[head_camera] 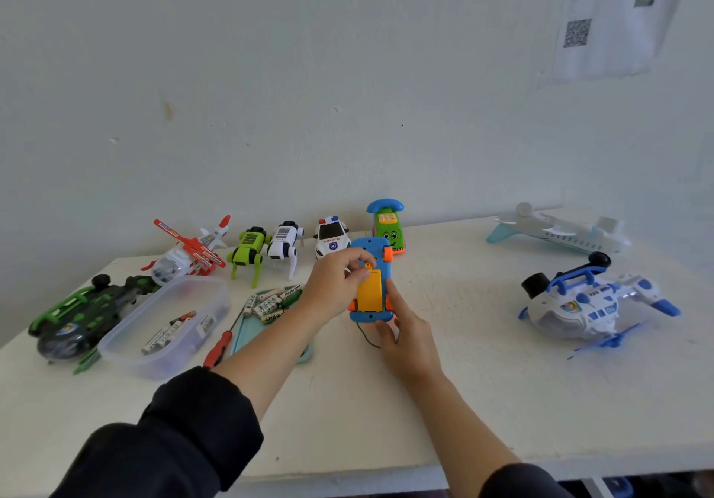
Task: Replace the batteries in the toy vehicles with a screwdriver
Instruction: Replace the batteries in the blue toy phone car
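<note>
Head view: a blue toy car is held upside down above the table, gripped by the right hand, while its yellow battery cover is pinched by the left hand. If tilted, the cover could be dropped; the screwdriver lies unused.

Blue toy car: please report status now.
Left hand pinches yellow battery cover. Right hand steadies blue toy car, upside down. Screwdriver lies unused on table.
</note>
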Available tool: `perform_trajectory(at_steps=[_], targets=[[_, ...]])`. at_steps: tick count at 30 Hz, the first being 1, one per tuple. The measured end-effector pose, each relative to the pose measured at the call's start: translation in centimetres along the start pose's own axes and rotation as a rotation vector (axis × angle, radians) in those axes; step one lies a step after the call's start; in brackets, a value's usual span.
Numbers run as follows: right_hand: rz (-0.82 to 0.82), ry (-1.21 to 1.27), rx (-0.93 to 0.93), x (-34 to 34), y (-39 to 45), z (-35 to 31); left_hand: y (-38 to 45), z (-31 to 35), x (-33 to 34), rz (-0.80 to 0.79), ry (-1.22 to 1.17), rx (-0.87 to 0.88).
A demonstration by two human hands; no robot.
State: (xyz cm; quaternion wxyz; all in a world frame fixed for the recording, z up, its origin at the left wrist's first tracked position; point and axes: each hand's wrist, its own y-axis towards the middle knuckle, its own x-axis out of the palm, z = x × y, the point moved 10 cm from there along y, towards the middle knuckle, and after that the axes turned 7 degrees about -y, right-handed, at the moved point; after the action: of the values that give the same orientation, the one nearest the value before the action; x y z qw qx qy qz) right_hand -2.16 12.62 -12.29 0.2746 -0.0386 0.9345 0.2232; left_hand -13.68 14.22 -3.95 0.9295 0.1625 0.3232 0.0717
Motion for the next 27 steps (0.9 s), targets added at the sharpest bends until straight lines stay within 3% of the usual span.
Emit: perform_trajectory(at_steps=[27], targets=[[0.001,-0.020,0.000,0.05,0.13,0.04,-0.22,0.45,0.16,-0.020,0.009,0.034]])
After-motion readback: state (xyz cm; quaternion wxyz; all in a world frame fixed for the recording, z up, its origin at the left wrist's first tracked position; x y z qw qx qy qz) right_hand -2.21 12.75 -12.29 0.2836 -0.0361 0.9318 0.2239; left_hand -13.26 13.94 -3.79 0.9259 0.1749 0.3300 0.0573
